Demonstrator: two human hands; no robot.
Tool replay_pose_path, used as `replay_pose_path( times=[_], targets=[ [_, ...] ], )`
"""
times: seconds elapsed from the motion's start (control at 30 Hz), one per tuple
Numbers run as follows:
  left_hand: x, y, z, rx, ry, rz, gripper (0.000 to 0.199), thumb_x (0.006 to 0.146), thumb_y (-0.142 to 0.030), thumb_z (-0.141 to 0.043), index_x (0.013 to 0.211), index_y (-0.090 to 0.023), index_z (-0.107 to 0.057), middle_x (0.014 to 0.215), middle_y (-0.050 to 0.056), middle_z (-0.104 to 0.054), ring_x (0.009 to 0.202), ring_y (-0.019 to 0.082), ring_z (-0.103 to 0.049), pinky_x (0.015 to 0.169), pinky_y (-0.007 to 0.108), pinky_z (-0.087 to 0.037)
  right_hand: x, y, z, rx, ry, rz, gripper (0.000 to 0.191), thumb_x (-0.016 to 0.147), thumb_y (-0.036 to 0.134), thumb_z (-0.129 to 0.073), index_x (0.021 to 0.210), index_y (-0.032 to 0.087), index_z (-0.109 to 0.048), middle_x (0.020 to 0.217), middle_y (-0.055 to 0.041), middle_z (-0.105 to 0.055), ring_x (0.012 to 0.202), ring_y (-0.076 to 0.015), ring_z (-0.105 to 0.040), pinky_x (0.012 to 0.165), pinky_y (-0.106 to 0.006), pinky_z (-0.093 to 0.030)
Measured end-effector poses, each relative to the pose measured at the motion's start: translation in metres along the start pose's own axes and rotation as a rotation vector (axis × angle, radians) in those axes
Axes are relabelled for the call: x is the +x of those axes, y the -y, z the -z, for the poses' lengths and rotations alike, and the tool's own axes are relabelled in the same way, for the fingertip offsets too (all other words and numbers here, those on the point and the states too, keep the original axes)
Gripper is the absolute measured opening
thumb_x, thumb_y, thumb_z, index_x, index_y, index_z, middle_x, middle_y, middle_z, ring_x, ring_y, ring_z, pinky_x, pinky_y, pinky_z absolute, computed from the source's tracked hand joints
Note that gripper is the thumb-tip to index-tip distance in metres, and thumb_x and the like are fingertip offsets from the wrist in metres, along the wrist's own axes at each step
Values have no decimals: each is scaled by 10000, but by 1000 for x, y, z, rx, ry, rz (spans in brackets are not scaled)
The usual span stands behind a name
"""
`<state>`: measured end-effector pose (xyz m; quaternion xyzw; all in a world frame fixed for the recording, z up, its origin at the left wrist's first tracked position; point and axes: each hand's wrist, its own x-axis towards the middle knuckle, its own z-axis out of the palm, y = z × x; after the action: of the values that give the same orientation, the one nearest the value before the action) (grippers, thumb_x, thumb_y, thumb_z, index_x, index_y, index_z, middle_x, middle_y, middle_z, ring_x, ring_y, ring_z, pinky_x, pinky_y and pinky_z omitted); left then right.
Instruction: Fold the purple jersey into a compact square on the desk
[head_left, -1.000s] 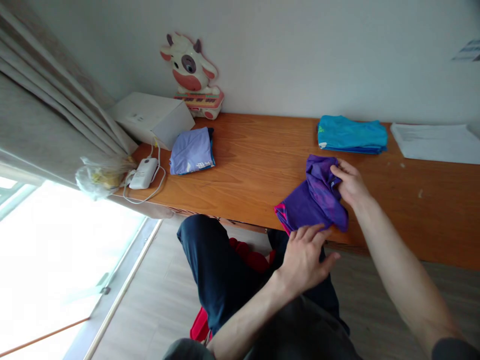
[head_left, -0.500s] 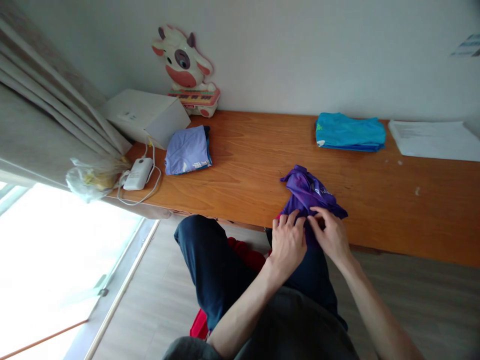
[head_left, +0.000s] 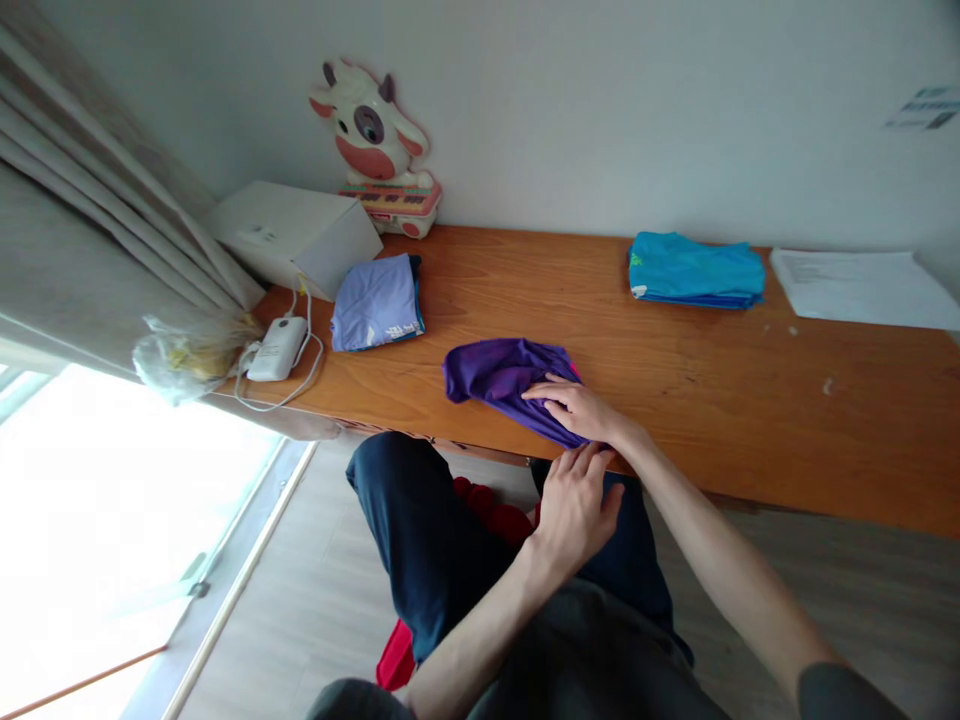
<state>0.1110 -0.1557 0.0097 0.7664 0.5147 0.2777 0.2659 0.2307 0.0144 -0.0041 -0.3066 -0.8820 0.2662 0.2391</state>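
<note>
A purple garment lies bunched on the wooden table, near its front edge, with a small pink patch at its upper right. My right hand rests on the right part of the cloth, palm down, fingers spread and pointing left. Just below it, at the table's edge, my left hand has its fingertips bent over the garment's lower right corner, the thumb apart; what those fingertips pinch is hidden.
A folded lavender garment sits at the left, by a white box, a cow toy and a white device with a cable. Folded blue cloth and papers lie at the back right of the table.
The purple garment has swung from the upper right of my hands to the left and is more spread out. My right hand has moved left and flattened on it; my left hand has barely moved.
</note>
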Motion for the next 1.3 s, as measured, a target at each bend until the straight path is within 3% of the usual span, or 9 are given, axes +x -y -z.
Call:
replay_pose_path(
  times=[0.17, 0.27, 0.5, 0.6, 0.8, 0.9, 1.07, 1.17, 1.3],
  targets=[
    [13, 56, 39, -72, -159, 34, 226, 1104, -175, -664, 1260, -299, -771, 1408, 69, -821, 1326, 285, -760, 1199, 513, -598, -27, 35, 7, -182, -303, -150, 336, 1132, 257, -609, 1414, 296, -787, 1415, -102, -780, 1368, -333, -722, 1253, -577, -564],
    [22, 103, 71, 51, -217, 77, 264, 1101, -162, -637, 1272, -293, -789, 1412, 84, -817, 1345, 316, -751, 1219, 562, -575, -71, 38, -2, -315, -312, -354, 506, 1114, 388, -676, 1603, 257, -656, 1440, -181, -728, 1354, -421, -702, 1178, -652, -588],
    [48, 182, 139, 212, -426, 167, 824, 1045, -321, -754, 1797, -279, -419, 1797, 187, -515, 1643, 410, -532, 1318, 633, -505, -112, -6, 0, -423, -350, -520, 899, 1063, 492, -733, 1838, 237, -354, 1799, -237, -467, 1644, -517, -470, 1296, -777, -442],
    [62, 193, 156, 260, -284, 232, 849, 1040, -447, -786, 1801, -287, -444, 1659, 189, -659, 1434, 418, -709, 1143, 581, -630, -103, -29, 20, -376, -295, -526, 832, 1048, 406, -716, 1808, 225, -429, 1661, -226, -632, 1523, -497, -604, 1249, -756, -497],
    [101, 208, 169, 246, -211, 209, 259, 1063, -378, -708, 1211, -289, -901, 1120, 85, -867, 1025, 316, -815, 911, 412, -638, -68, -72, 67, -225, -226, -447, 316, 1045, 277, -662, 1283, 269, -870, 1189, -123, -810, 1114, -344, -803, 1037, -537, -654],
    [123, 221, 184, 30, -365, 173, 244, 1033, -347, -698, 1098, -260, -916, 1027, 53, -875, 951, 276, -806, 909, 393, -639, -58, -84, 109, -244, -398, -420, 257, 1080, 325, -662, 1178, 311, -900, 1118, -94, -794, 1060, -315, -789, 1002, -516, -657],
    [140, 237, 207, -243, -748, 27, 255, 1030, -399, -716, 1162, -242, -867, 1299, 79, -841, 1234, 266, -777, 1036, 377, -648, -60, -74, 170, -277, -700, -285, 226, 1073, 394, -762, 1259, 343, -879, 1332, -83, -798, 1285, -319, -730, 1211, -557, -572],
    [132, 243, 200, -235, -705, 75, 215, 982, -351, -714, 1125, -227, -815, 1231, 81, -831, 1192, 264, -774, 1060, 402, -654, -77, -67, 167, -186, -625, -262, 204, 1095, 404, -720, 1180, 312, -881, 1427, -108, -775, 1370, -329, -715, 1251, -558, -553],
    [100, 237, 173, -172, -593, 102, 297, 941, -284, -657, 1202, -217, -781, 1230, 87, -836, 1212, 300, -783, 1164, 486, -626, -114, -66, 128, -97, -285, -287, 220, 1104, 388, -653, 1089, 288, -848, 1575, -101, -708, 1484, -365, -671, 1290, -648, -520]
  ],
)
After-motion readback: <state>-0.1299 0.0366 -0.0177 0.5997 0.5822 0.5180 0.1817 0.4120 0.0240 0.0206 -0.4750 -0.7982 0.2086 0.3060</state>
